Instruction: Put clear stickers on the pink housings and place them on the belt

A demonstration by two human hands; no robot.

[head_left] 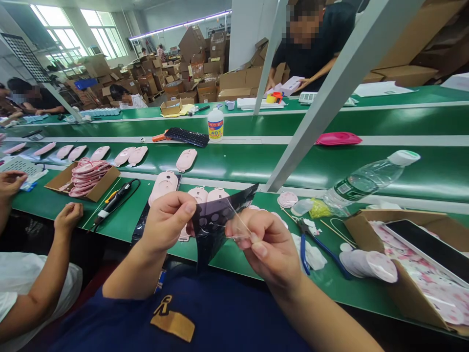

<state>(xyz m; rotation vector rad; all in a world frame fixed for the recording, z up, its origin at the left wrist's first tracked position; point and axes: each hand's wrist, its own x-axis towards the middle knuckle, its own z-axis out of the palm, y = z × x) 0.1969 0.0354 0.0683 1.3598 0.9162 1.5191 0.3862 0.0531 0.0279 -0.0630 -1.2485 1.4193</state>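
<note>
My left hand (169,221) pinches the edge of a dark, glossy sheet (216,220) with rounded shapes on it, held upright above the bench. A thin piece of clear film (240,226) stands off the sheet's right side, and the fingertips of my right hand (269,242) are closed on it. Behind the sheet, pink oval plastic parts (198,194) lie on the bench, partly hidden by my hands. Another pink oval part (163,187) rests on a dark sheet to the left.
At right are blue-handled pliers (304,249), a plastic bottle (370,181) lying tilted, and a carton (406,283) of printed pink discs. An electric screwdriver (115,199) and a box of pink parts (90,176) lie left, near a co-worker's hands. A slanted metal post (311,117) rises ahead.
</note>
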